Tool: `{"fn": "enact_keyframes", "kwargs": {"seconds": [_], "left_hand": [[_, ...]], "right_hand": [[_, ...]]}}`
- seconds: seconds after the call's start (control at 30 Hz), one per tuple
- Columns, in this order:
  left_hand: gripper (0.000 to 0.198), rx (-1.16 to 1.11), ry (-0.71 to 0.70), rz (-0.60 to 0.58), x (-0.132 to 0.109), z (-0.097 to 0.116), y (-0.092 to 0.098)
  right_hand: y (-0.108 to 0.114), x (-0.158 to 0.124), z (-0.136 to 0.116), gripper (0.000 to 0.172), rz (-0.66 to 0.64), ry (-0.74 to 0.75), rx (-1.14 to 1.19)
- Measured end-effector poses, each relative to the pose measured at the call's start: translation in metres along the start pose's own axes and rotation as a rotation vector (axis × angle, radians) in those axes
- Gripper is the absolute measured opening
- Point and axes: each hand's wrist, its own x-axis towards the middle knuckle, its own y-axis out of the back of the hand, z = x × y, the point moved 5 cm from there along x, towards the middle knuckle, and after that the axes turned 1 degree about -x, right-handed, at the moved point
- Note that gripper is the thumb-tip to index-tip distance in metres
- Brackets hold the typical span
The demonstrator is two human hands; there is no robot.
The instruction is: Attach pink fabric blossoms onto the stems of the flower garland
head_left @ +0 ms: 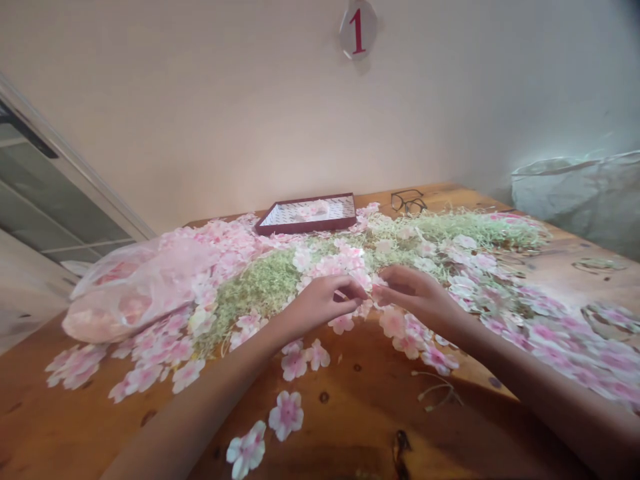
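Both hands are close together over the middle of the wooden table (345, 407). The fingers of my left hand (333, 300) are curled into a pinch, with the tips near a small pale pink piece. My right hand (405, 290) faces it, its thumb and fingers also pinched at what looks like a pink and white petal. What exactly sits between the fingertips is too small to make out. Pink and white artificial blossoms (343, 323) lie under and around the hands. Green stringy stems (260, 283) are heaped to the left, and more green stems (480, 230) spread to the right.
A dark red tray (305, 227) stands at the back, with glasses (407, 202) to its right. A clear plastic bag (120, 287) of pink petals lies at the left. Many loose blossoms (565, 347) cover the right side. A whitish sack (575, 200) stands beyond the right edge.
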Motion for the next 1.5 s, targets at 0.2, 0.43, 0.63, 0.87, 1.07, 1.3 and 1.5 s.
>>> {"fn": "enact_keyframes", "kwargs": {"seconds": [0.2, 0.43, 0.63, 0.87, 1.07, 1.3, 1.5], "left_hand": [[0.023, 0.383, -0.064, 0.088, 0.003, -0.013, 0.000], [0.024, 0.496, -0.107, 0.023, 0.000, -0.014, -0.002], [0.025, 0.316, -0.279, -0.166, -0.014, 0.028, -0.022], [0.033, 0.410, -0.430, -0.158, -0.017, 0.034, -0.059], [0.026, 0.327, -0.246, -0.010, -0.005, 0.017, -0.034], [0.031, 0.080, 0.010, 0.053, -0.004, 0.008, -0.012], [0.033, -0.036, 0.116, 0.056, 0.001, 0.000, -0.008]], "right_hand": [[0.005, 0.000, 0.001, 0.018, 0.027, -0.020, 0.004], [0.026, 0.002, 0.002, 0.022, 0.183, -0.098, -0.013], [0.039, 0.002, -0.008, 0.019, 0.294, -0.099, -0.034], [0.037, 0.003, -0.006, 0.023, 0.311, -0.096, -0.040], [0.038, 0.005, 0.003, 0.023, 0.286, -0.066, -0.038], [0.034, 0.007, 0.015, 0.024, 0.227, -0.022, -0.046], [0.019, -0.001, -0.009, 0.020, 0.027, -0.043, 0.023]]}}
